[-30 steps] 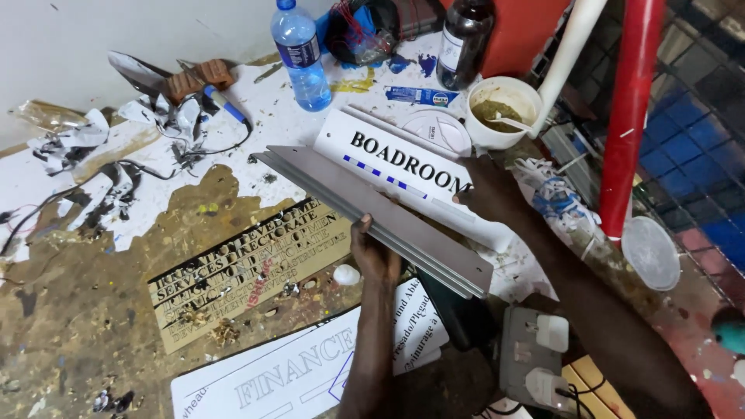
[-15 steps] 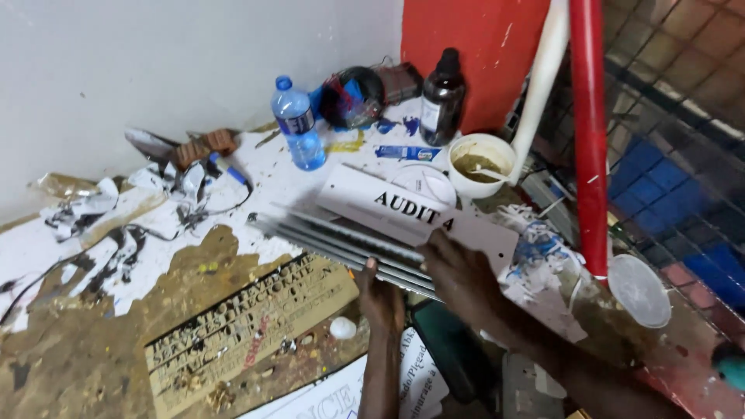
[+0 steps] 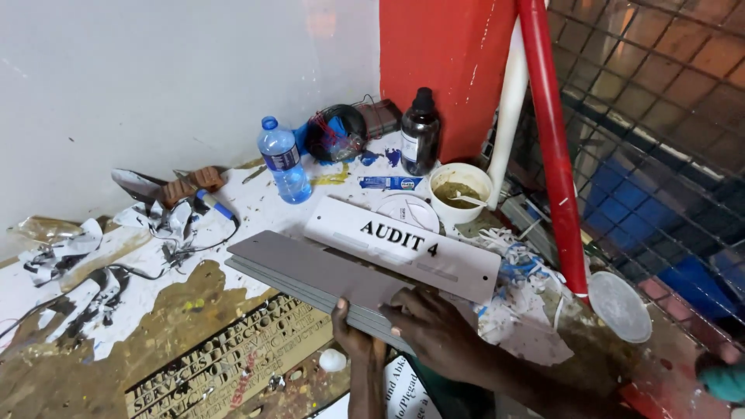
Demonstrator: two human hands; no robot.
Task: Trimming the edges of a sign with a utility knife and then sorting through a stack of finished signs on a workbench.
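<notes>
**Both hands on a stack of grey plates**

While the left hand [image 3: 358, 345] grips the near end of a stack of grey plates [image 3: 322, 281] from below, fingers closed around its edge, the right hand [image 3: 434, 330] lies flat on top of the same end, fingers spread and pressing down. The stack is held just above the worktable [image 3: 147, 310], slanting from the hands toward the middle of the paint-stained surface. A white lettered sign [image 3: 403, 248] sits on the far side of the stack, touching it. Toward the back edge, against the wall, stand a blue water bottle [image 3: 282, 161], a dark brown bottle [image 3: 420, 132] and a white cup of brownish paste [image 3: 460, 192]. An engraved brass-coloured plaque [image 3: 233, 361] lies flat at the near edge, left of the left hand, with a small white lump [image 3: 333, 360] beside it. Torn paper scraps [image 3: 70, 256] litter the left edge. A red pole [image 3: 552, 147] rises at the right edge.
</notes>
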